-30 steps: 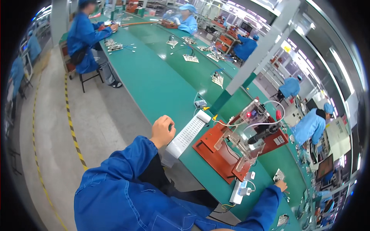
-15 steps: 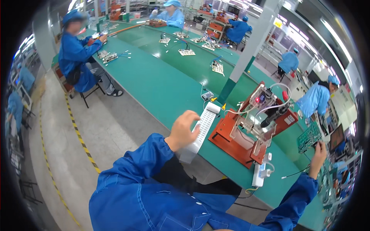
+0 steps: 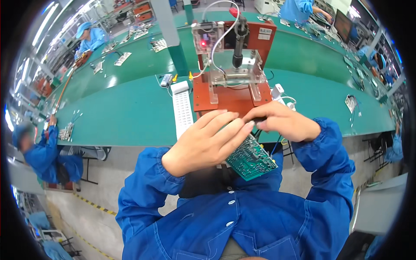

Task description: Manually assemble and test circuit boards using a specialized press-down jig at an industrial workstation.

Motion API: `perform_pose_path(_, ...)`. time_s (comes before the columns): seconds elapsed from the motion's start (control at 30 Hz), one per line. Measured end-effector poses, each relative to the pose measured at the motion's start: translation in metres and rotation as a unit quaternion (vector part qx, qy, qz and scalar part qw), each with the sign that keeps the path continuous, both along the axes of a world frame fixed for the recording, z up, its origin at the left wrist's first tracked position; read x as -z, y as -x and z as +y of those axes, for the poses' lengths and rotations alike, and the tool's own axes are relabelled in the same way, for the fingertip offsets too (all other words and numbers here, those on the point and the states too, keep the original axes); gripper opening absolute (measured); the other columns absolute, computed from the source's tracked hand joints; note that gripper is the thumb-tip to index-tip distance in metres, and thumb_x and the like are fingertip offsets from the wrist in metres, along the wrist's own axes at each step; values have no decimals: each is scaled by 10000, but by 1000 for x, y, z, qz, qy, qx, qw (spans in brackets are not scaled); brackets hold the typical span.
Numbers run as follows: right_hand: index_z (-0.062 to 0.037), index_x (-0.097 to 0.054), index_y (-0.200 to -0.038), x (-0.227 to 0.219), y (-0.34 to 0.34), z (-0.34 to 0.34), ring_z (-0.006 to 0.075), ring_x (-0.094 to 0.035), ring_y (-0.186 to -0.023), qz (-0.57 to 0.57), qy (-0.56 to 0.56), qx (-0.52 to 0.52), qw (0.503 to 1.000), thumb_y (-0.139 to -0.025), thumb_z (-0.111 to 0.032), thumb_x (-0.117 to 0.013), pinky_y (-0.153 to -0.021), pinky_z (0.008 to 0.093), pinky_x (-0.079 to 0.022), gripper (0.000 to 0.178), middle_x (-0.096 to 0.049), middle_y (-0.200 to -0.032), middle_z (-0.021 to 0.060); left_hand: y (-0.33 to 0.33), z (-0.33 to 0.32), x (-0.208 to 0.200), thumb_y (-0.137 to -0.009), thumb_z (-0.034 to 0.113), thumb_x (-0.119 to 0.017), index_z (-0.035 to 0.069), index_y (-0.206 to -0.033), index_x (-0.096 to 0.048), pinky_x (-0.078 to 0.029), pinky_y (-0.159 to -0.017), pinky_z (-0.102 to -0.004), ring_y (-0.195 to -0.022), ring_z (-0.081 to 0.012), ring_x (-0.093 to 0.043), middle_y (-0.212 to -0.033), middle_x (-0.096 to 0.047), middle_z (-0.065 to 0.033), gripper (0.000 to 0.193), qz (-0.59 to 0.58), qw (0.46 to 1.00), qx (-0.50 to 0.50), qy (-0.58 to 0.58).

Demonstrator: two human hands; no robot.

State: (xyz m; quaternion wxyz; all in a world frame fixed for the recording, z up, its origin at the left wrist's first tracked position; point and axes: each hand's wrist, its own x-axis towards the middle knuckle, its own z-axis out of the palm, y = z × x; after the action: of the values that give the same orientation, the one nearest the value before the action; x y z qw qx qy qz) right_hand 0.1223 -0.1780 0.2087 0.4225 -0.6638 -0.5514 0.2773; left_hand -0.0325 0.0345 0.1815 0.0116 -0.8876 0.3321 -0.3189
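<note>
In front of my chest a green circuit board (image 3: 251,160) hangs tilted, its side with many solder joints showing. My right hand (image 3: 284,121) grips it at its upper edge, thumb and fingers closed beside a dark part. Across the board's upper left lies my left hand (image 3: 203,143), fingers stretched out, their tips meeting my right fingertips. Its thumb is hidden, as is the board's upper part. Just beyond my left hand a strip of white labels (image 3: 182,108) lies on the green table.
Behind my hands stands a red-brown test fixture (image 3: 225,95) with clear plates, a black lever clamp and a lit red light. A grey post (image 3: 167,26) rises behind the labels. A white power strip (image 3: 281,93) is right of the fixture. Co-workers sit around the table (image 3: 125,117).
My view has swung right. The circuit board has come from the far right to my front in my right hand. My left hand has moved from the label strip onto the board.
</note>
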Motion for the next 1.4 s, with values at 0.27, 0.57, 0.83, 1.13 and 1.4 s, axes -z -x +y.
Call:
perform_pose_path(0.27,-8,-592,-1305,123,57,4,418,-631,-1060,-133,-175,70,973,-858,-143,-657,-940,440,-498,472,-644,-1193,220,4,-8,40,-477,289,-926,-47,-1203,-536,-498,-884,-430,-990,-388,-606,-1095,-599,-199,890,161,932,10,323)
perform_pose_path(0.57,4,-478,-1420,165,76,39,220,-548,-1226,291,-290,184,893,-954,-114,-595,-1060,368,-415,494,-583,-1338,124,-31,-11,61,-517,259,-920,-54,-1274,-522,-468,-940,-448,-1087,-389,-544,-1158,-547,-203,911,88,934,-214,273)
perform_pose_path(0.83,-63,-569,-1062,178,29,73,75,-448,-715,382,-311,243,836,-1068,-311,-506,-621,265,-369,256,-502,-820,-25,-8,5,36,-741,207,-839,-18,-1369,-509,-436,-1029,-475,-1240,-417,-508,-1378,-455,-254,744,67,928,-244,274)
perform_pose_path(1.13,-70,-574,-879,184,-13,108,32,-314,-553,318,-254,269,873,-1042,-530,-502,-493,248,-239,494,-404,-650,-72,-34,20,7,-786,98,-732,-4,-1203,-609,-497,-799,-370,-1002,-287,-608,-1180,-611,-170,447,-24,921,-217,323)
perform_pose_path(1.4,-45,-598,-918,175,-15,96,73,-422,-688,292,-257,309,868,-1050,-489,-512,-621,261,-367,471,-511,-780,-13,-146,18,-107,-856,76,-691,3,-1015,-696,-492,-818,-331,-926,-242,-643,-991,-709,-142,176,-274,937,-196,91)
